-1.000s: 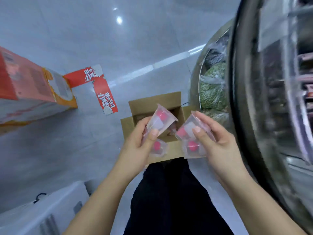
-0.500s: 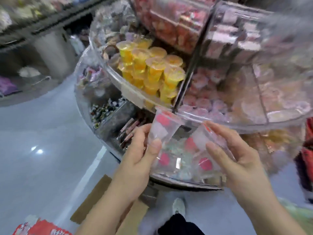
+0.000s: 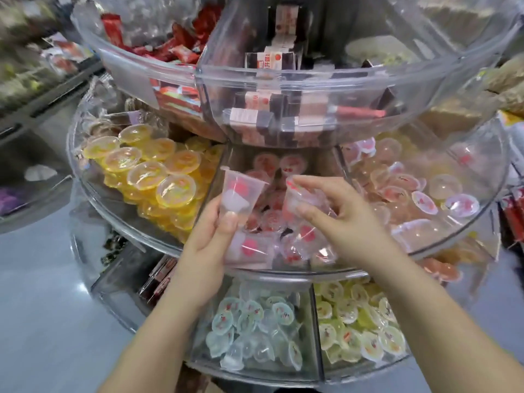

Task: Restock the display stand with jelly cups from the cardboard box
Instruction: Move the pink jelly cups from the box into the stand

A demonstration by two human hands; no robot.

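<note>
Jelly cups (image 3: pixel 241 194), w/ red spots on clear plastic, are in both my hands, right over the middle bin (image 3: pixel 283 268) of the display stand (image 3: pixel 85 154). My left hand (image 3: pixel 207 242) is at about 7 o'clock in the view. Its fingers are curled round two cups: one stands up w/ its wide top at 12 o'clock, and my thumb presses on its side. A second cup (image 3: pixel 249 248) lies on its side under the thumb, at 5 o'clock from the first. My right hand (image 3: pixel 343 219) is at 3 o'clock from the left one, close but not touching it. Its thumb and fingers pinch more cups (image 3: pixel 306 199); I can't tell how many. Below both hands the middle bin already has lots of the same red-spot cups.

At 9 o'clock from that bin is a bin of yellow cups (image 3: pixel 147 171). At 3 o'clock is a bin of pale pink and clear cups (image 3: pixel 419 194). The tier above, at 12 o'clock, holds red wrappers (image 3: pixel 181 52) and small boxes (image 3: pixel 272 61). The tier below, at 6 o'clock, has pale blue cups (image 3: pixel 252 321) and light green-yellow cups (image 3: pixel 360 319) side by side. Shiny gray floor (image 3: pixel 42 307) is at 8 o'clock.
</note>
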